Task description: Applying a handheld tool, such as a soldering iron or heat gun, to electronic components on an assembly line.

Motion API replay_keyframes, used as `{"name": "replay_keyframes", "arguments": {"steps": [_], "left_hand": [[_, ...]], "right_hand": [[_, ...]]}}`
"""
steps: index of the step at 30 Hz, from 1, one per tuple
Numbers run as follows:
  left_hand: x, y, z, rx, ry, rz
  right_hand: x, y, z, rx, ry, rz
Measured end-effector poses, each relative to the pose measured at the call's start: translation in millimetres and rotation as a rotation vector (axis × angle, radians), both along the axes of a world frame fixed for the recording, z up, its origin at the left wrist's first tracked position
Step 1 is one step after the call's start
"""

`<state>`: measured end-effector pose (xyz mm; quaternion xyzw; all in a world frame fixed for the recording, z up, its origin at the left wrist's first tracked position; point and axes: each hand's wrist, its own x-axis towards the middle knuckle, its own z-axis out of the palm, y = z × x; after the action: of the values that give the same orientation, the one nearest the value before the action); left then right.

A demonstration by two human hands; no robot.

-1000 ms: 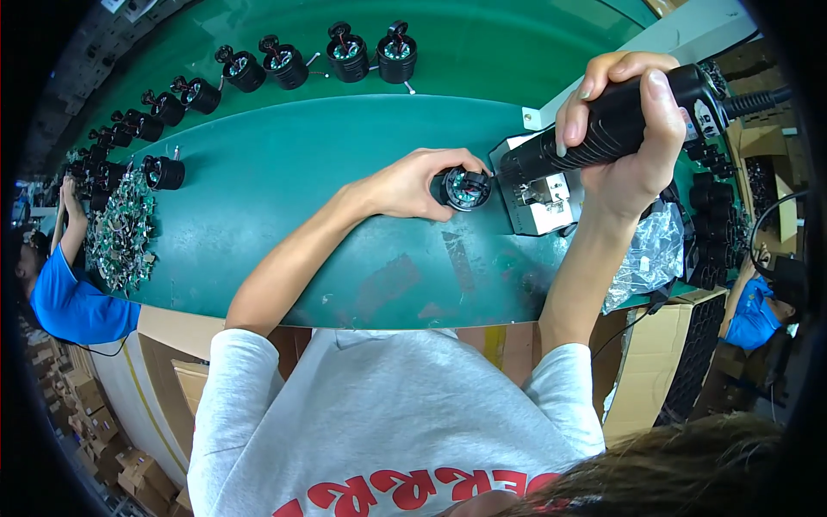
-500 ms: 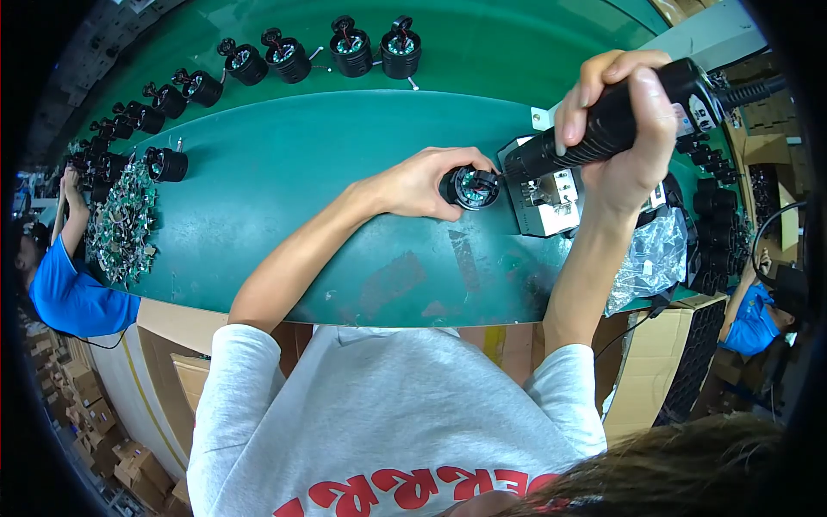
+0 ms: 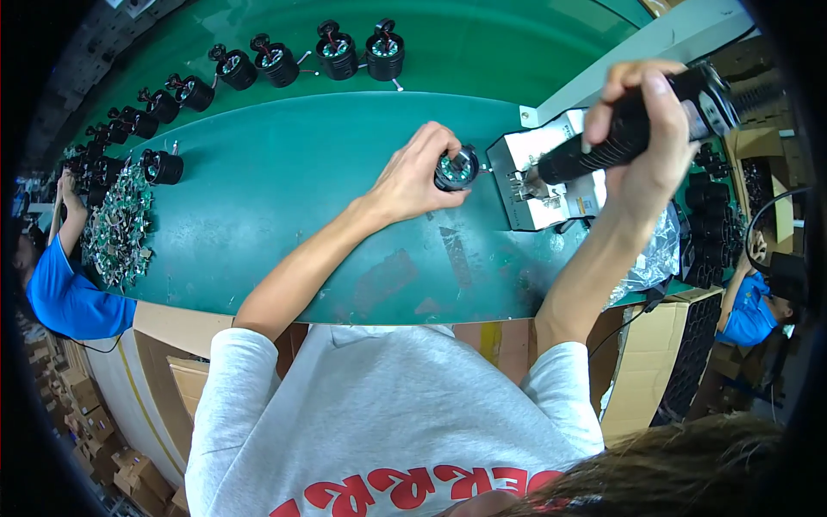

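Tool tip (image 3: 536,179) hidden behind white fixture (image 3: 543,185); round motor (image 3: 456,168) half covered by left hand (image 3: 413,177) fingers.

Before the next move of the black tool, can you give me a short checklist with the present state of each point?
1. Left hand grips the round black part: ok.
2. Right hand wraps the black power tool: ok.
3. Tool tip meets the part: not ok, it points at the white fixture beside it.
4. Part rests on the green belt: cannot tell.
5. Finished black parts are away from the hands: ok.
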<state>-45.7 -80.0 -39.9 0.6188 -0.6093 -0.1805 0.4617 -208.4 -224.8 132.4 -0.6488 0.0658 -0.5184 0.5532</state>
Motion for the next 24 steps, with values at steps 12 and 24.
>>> {"name": "replay_keyframes", "arguments": {"steps": [12,24], "left_hand": [[-7,-3,-3,-0.063,-0.111,0.175],[-6,0,-2,-0.059,-0.091,0.168]], "right_hand": [[32,14,-15,0.071,-0.190,0.345],[35,12,-20,0.078,-0.142,0.297]]}}
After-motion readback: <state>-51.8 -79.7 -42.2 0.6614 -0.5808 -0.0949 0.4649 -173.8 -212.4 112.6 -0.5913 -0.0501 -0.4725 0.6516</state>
